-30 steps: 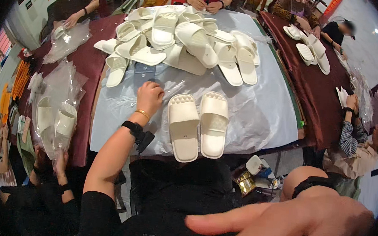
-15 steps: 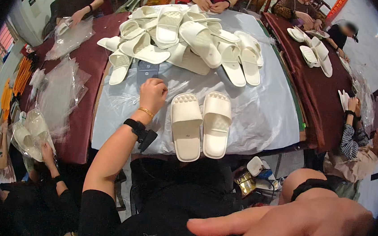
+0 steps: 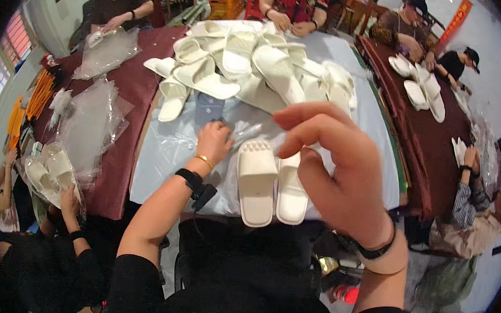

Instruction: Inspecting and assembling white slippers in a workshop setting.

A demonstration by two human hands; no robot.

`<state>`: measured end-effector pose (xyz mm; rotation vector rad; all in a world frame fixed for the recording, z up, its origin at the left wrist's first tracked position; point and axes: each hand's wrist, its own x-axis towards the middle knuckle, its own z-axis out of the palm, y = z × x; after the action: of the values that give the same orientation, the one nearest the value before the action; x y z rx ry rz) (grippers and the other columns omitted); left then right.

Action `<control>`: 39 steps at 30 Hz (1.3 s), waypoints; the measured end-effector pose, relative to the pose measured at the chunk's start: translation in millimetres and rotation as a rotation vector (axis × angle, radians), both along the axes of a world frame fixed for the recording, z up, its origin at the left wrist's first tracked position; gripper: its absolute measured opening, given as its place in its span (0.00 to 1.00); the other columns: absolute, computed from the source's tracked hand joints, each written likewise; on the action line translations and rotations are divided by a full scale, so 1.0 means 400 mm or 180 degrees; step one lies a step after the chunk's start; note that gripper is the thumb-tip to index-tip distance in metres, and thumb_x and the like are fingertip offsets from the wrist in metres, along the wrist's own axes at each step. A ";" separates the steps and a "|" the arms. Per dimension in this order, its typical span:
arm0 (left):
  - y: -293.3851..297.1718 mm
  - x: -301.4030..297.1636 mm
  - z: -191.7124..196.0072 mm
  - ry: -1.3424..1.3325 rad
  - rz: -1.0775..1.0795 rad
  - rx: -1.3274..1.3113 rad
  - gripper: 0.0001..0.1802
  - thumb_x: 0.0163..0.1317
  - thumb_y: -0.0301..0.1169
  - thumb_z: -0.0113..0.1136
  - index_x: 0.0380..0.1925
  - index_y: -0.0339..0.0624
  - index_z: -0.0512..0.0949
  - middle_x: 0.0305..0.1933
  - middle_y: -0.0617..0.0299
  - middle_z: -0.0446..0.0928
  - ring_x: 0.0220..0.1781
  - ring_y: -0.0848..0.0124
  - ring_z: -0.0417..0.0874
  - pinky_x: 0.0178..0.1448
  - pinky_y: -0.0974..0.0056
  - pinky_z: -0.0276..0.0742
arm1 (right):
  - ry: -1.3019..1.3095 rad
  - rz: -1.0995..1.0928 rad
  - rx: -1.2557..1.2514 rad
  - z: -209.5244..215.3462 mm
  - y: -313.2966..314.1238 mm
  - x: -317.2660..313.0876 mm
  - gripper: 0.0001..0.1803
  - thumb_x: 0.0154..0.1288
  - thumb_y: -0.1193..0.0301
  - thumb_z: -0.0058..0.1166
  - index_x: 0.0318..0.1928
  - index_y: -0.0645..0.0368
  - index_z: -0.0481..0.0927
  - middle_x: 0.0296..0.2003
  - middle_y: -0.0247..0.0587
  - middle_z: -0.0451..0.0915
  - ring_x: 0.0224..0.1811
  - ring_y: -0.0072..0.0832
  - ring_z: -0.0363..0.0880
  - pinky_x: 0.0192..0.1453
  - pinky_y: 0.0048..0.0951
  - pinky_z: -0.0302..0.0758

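The right hand [image 3: 345,162] is lifted over the table with its fingers curved and its thumb set apart from the fingertips; nothing shows between them. A second ago it was low at the near right, its thumb pointing left; now it covers part of the right slipper [image 3: 291,202], though I cannot tell whether it touches it. The left hand [image 3: 213,140] is left of the left slipper [image 3: 257,187], much as before, fingers bent down by the crumpled clear plastic [image 3: 245,131]; I cannot tell whether it grips anything. The two cream slippers lie side by side at the table's near edge, toes to the far side, where they were earlier. Just beyond the left hand is a flat grey-blue piece [image 3: 210,110], partly under the pile of cream slippers [image 3: 241,57] on the pale sheet [image 3: 157,166]. On the left, a co-worker's hand [image 3: 69,201] holds bagged slippers [image 3: 52,172] at the near end of the maroon table [image 3: 113,189]; a second ago they lay on its cloth, where clear bags [image 3: 89,124] now show. To the right, more white slippers [image 3: 423,94] rest on another maroon table [image 3: 432,154].
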<state>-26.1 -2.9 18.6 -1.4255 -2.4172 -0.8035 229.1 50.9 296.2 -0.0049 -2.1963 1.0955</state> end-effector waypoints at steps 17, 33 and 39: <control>0.038 0.017 0.010 0.0083 -0.0009 -0.0081 0.07 0.50 0.35 0.62 0.28 0.46 0.80 0.36 0.59 0.78 0.46 0.60 0.75 0.49 0.53 0.71 | -0.0894 -0.0906 0.0538 -0.553 0.235 -0.262 0.08 0.54 0.77 0.52 0.35 0.59 0.81 0.36 0.51 0.77 0.39 0.48 0.77 0.47 0.42 0.74; 0.040 0.023 -0.088 -0.0138 -0.0376 0.0275 0.06 0.51 0.32 0.63 0.27 0.44 0.80 0.33 0.57 0.79 0.39 0.56 0.77 0.43 0.56 0.74 | -0.1520 -0.1074 0.1911 -0.694 0.214 -0.360 0.08 0.53 0.73 0.52 0.33 0.56 0.82 0.36 0.45 0.77 0.43 0.44 0.75 0.46 0.41 0.75; 0.042 0.022 -0.085 -0.0223 -0.0268 0.0726 0.06 0.52 0.32 0.63 0.28 0.43 0.81 0.35 0.59 0.79 0.39 0.57 0.77 0.44 0.55 0.73 | -0.1128 -0.1218 0.2161 -0.690 0.221 -0.378 0.04 0.53 0.72 0.52 0.26 0.55 0.80 0.32 0.44 0.77 0.39 0.43 0.75 0.42 0.40 0.74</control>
<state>-17.2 13.9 -15.4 -1.4386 -2.2399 -1.1265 77.9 139.3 20.2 -0.3266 -2.6334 0.1154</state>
